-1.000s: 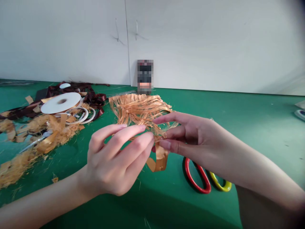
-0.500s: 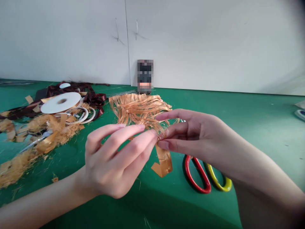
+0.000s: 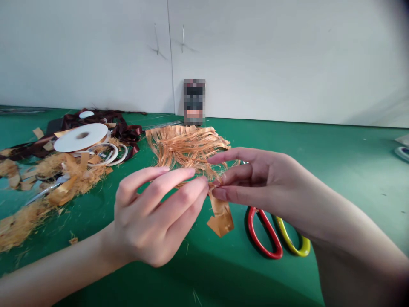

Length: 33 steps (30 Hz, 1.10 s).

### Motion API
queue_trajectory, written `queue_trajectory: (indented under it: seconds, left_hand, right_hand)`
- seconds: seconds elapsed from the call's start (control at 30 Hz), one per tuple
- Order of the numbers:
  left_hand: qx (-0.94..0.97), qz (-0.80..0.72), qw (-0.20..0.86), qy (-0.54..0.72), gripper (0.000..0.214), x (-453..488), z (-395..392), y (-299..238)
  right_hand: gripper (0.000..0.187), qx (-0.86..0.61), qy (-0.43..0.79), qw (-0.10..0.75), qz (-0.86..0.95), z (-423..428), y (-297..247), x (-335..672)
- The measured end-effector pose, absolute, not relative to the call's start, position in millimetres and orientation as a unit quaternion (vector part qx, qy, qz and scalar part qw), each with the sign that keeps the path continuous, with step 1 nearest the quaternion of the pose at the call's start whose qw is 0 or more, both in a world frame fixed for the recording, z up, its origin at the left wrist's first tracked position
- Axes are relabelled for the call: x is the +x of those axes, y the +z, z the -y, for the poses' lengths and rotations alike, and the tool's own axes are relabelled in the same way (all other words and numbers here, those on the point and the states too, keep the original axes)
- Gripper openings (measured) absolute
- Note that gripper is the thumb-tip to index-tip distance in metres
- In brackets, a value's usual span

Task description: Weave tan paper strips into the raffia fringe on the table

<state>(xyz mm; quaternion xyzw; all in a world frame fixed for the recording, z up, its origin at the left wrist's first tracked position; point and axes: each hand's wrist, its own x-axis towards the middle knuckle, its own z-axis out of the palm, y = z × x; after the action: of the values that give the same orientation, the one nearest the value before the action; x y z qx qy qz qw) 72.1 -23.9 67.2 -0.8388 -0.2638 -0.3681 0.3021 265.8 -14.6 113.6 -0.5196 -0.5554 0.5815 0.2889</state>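
Note:
Between my two hands a short piece of golden-tan ribbon (image 3: pixel 221 215) hangs down, its lower end notched and its upper end frayed into loose threads. My right hand (image 3: pixel 258 177) pinches it between thumb and fingers. My left hand (image 3: pixel 162 213) is closed at the fingertips against the frayed threads at the ribbon's top; the exact grip is hidden behind the fingers. Just beyond lies a pile of fringed orange-tan ribbon pieces (image 3: pixel 188 147) with long loose strands. Scissors with one red handle (image 3: pixel 265 234) and one yellow handle (image 3: pixel 294 238) lie under my right wrist.
On the left sit a white ribbon spool (image 3: pixel 81 137), dark brown ribbon (image 3: pixel 124 128) and heaps of tan thread scraps (image 3: pixel 28 221). A blurred upright phone-like object (image 3: pixel 194 102) leans on the white wall (image 3: pixel 271 59). The green tabletop (image 3: pixel 345 183) extends right.
The hanging ribbon end has swung slightly to the right and turned. My left fingertips have shifted a little left, away from my right thumb; my right hand stays nearly in place.

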Motion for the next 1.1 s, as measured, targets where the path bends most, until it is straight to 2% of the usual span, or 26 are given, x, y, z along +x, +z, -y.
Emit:
queue_trajectory:
  seconds: [0.43,0.57,0.67,0.8,1.1]
  left_hand:
    - [-0.805,0.292,0.295,-0.425,0.014,74,31,63]
    - [-0.845,0.294,0.203,-0.398,0.031,70,30,58]
    - [-0.864,0.295,0.134,-0.384,0.036,65,29,55]
    - [-0.865,0.277,0.141,-0.395,0.037,57,33,50]
    - [-0.889,0.288,0.175,-0.31,0.04,45,39,41]
  right_hand:
    - [0.032,-0.531,0.577,0.292,0.548,14,114,265]
    - [0.034,-0.527,0.579,0.295,0.548,13,113,265]
    - [0.037,-0.528,0.587,0.295,0.538,13,112,265]
    - [0.041,-0.536,0.574,0.302,0.541,13,111,263]
    - [0.045,-0.544,0.556,0.316,0.544,11,111,260]
